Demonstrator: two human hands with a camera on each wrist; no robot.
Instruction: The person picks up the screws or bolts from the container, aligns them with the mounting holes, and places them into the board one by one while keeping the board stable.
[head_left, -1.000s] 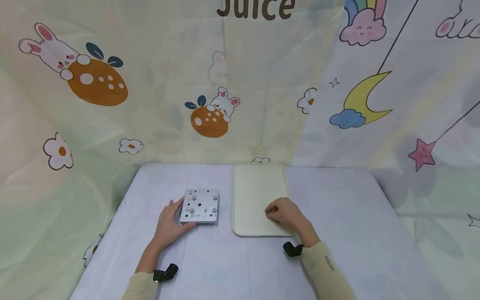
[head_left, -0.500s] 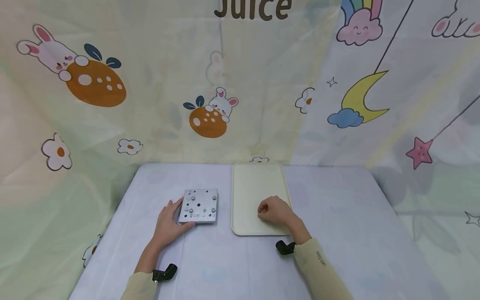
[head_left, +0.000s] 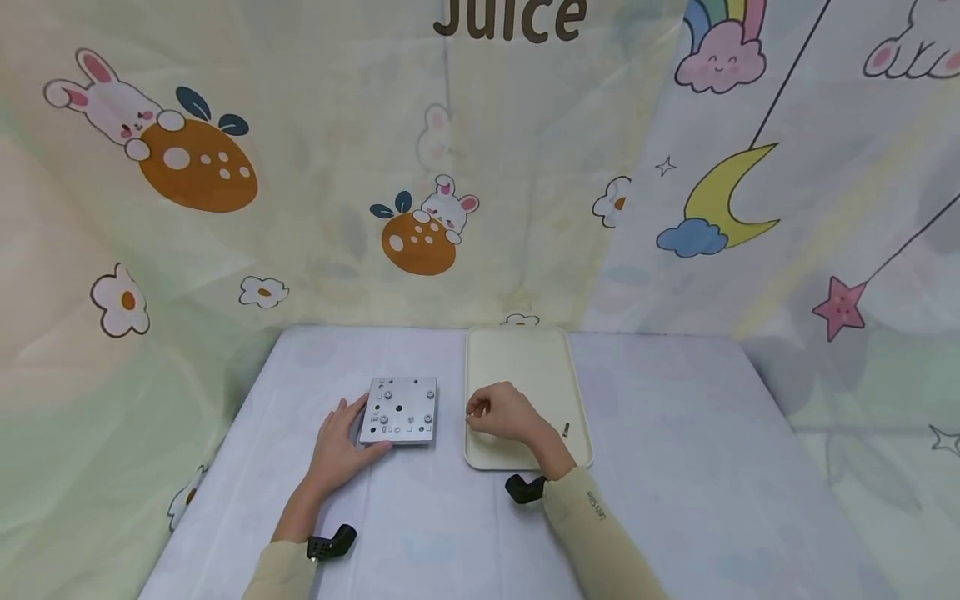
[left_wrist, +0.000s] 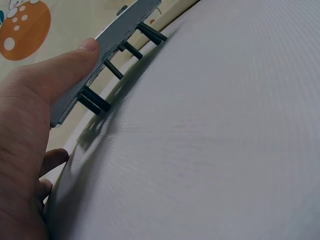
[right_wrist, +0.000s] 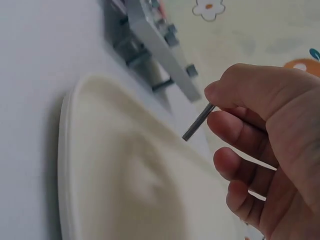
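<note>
At the left of the table, my left hand (head_left: 335, 457) grips a silver metal plate (head_left: 407, 399) by a corner, thumb along the near edge, fingers at the left side. Holes and several bolt heads dot its top. In the left wrist view, dark threaded screws (left_wrist: 93, 100) stick out beneath the plate (left_wrist: 115, 40). My right hand (head_left: 504, 411) is over the left rim of a cream tray (head_left: 517, 354), apart from the plate. Between thumb and index finger it pinches a threaded screw (right_wrist: 198, 122), tip pointing down; its head is hidden by the fingertips.
One small screw (head_left: 566, 429) lies in the right part of the tray. A pale cloth (head_left: 450, 533) covers the table, and a printed fabric backdrop (head_left: 525, 208) hangs behind its far edge.
My right hand has moved left across the tray, from its right side to its left rim, uncovering the screw lying there. The left hand and the plate have stayed put.
</note>
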